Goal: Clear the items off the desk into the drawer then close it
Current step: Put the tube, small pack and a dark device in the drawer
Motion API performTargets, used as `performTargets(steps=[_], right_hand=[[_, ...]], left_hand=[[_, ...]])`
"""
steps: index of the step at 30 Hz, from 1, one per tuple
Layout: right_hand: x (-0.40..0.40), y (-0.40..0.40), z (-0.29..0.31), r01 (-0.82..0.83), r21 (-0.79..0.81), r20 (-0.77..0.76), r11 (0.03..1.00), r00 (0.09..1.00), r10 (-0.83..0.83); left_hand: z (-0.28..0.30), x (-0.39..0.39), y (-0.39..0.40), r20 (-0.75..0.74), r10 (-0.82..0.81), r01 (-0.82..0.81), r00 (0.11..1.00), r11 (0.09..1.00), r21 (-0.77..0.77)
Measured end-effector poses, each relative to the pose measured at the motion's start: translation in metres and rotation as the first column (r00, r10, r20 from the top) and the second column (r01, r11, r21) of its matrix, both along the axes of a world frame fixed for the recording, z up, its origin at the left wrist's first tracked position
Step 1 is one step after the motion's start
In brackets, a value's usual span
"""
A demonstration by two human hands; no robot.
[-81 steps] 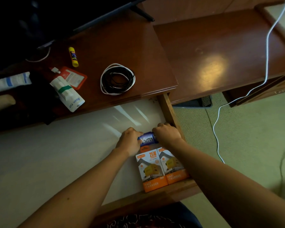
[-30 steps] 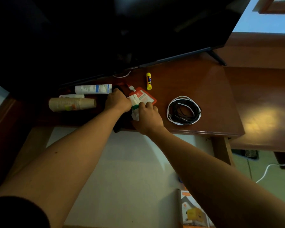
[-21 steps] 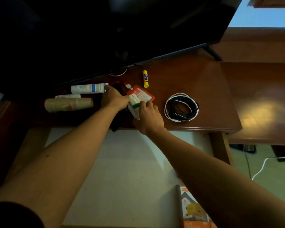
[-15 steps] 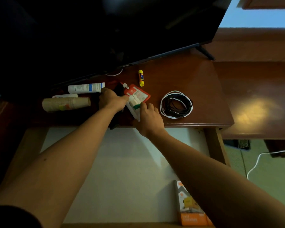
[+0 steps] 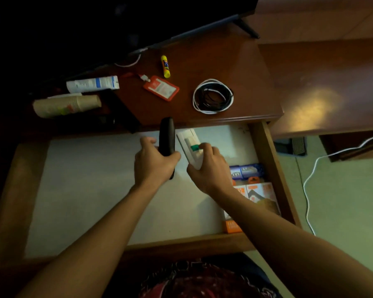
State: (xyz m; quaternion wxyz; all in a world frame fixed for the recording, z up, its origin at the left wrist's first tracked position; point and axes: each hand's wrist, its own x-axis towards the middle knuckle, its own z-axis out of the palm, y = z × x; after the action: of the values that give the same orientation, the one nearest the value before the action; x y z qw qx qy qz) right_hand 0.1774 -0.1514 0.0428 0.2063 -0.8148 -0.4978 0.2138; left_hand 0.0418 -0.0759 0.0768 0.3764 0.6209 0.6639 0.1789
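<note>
On the desk point(image 5: 235, 61) at the left lie a stack of paper cups point(image 5: 67, 105) and a white tube point(image 5: 93, 83), both on their sides with long axes running left-right, then a red badge holder point(image 5: 161, 88), a yellow glue stick point(image 5: 165, 66) and a coiled cable point(image 5: 212, 96). Over the open drawer point(image 5: 274, 173) the left hand point(image 5: 154, 163) grips a black remote point(image 5: 167, 136), its long axis pointing away toward the desk edge, and just beside it the right hand point(image 5: 209, 168) grasps a white box with a green band point(image 5: 191, 146), tilted slightly leftward at its far end. In the drawer's right corner sit a blue pack point(image 5: 247, 171) and orange charger boxes point(image 5: 261, 196)
</note>
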Motion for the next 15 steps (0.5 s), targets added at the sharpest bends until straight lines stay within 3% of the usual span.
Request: performTargets(steps=[8,15], right_hand=[[-0.015,-0.052,-0.038,-0.064,-0.288,0.043,0.956,0.996,0.080],[-0.034,-0.059,-0.052,-0.110,-0.403,0.123,0.909,0.977,0.173]], left_hand=[[-0.063,-0.023,-0.057,-0.234,-0.178,0.148,0.956,0.979,-0.140],[-0.088,-0.032,-0.065,-0.326,-0.278,0.231,0.904,0.957,-0.177]])
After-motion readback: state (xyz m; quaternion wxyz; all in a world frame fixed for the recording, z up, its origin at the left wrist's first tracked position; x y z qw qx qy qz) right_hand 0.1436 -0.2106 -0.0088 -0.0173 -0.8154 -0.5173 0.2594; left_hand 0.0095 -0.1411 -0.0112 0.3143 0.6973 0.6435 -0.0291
